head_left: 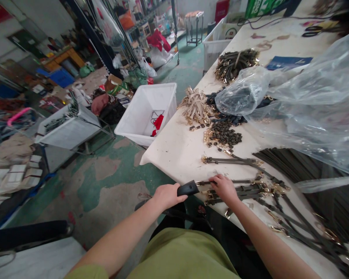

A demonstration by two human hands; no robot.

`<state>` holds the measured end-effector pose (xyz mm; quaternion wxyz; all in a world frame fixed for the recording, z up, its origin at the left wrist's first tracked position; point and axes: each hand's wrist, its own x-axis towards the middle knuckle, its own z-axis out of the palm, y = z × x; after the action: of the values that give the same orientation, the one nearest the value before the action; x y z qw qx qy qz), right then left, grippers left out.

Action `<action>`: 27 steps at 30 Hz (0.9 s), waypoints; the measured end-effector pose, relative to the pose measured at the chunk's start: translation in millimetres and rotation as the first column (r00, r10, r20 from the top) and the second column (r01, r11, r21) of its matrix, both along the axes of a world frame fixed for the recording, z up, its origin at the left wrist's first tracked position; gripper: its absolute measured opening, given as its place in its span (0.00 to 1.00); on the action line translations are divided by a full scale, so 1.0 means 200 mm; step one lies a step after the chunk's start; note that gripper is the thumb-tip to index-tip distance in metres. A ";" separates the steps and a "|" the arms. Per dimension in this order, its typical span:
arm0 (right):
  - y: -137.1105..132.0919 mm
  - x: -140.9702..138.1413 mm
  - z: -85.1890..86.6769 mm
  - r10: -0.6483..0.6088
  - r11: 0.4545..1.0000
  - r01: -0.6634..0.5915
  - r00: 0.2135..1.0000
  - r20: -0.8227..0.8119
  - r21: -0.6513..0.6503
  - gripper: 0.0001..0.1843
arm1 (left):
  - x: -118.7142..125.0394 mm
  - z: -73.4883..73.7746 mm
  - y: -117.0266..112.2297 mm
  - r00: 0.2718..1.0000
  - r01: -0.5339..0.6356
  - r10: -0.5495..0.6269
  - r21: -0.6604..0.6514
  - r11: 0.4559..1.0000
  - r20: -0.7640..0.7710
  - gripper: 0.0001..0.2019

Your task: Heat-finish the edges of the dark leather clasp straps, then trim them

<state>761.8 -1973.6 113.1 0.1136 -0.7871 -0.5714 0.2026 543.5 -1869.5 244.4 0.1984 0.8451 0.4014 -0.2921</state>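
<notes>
My left hand [168,196] is shut around a black plastic tool handle [188,188] at the table's near edge. The tool's far end is hidden. My right hand [224,189] rests over a narrow dark strap [232,181] with gold metal fittings, its fingers curled down onto it. Several more such straps [291,217] lie fanned across the white table [174,162] to the right. Farther along are a tied bundle of gold clips [195,105], a heap of small dark pieces [222,133] and a bundled strap batch [235,66].
A clear plastic sheet [317,116] and a bag of dark parts [244,91] cover the table's right side, above a stack of dark strips [291,162]. A white bin [147,112] with red material stands off the table's left edge. Scissors [317,29] lie at the far end.
</notes>
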 end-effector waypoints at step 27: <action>-0.03 0.04 -0.02 -0.032 0.999 0.034 0.988 -0.152 0.012 0.11 | 0.29 0.05 -0.06 0.986 0.148 -0.137 0.124 0.981 -0.093 0.26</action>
<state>770.4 -1980.5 108.7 0.1659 -0.7780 -0.5493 0.2558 601.3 -1881.0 253.7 0.1041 0.8699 0.3660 -0.3137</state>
